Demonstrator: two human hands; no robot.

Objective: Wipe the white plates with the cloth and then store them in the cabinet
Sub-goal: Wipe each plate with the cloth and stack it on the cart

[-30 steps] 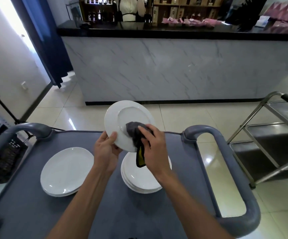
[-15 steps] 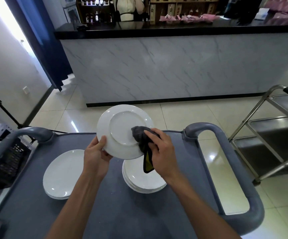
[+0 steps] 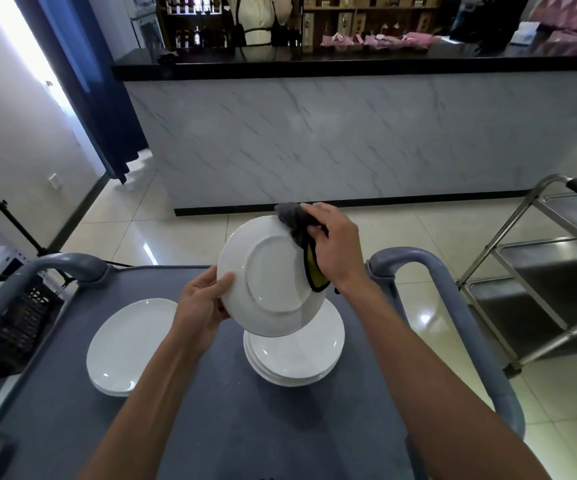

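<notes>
Gripping a grey cloth (image 3: 295, 220) with a yellow underside, the right hand (image 3: 337, 249) is pressing it against the upper right rim of a white plate (image 3: 269, 277), fingers curled round the fabric. The left hand (image 3: 202, 303) is pinching the plate's lower left edge, thumb lying on its underside, which is facing the camera. The plate is tilting above a stack of plates (image 3: 295, 355) sitting on the grey cart (image 3: 231, 427). Another pile of plates (image 3: 129, 346) is lying to the left, well apart from it.
</notes>
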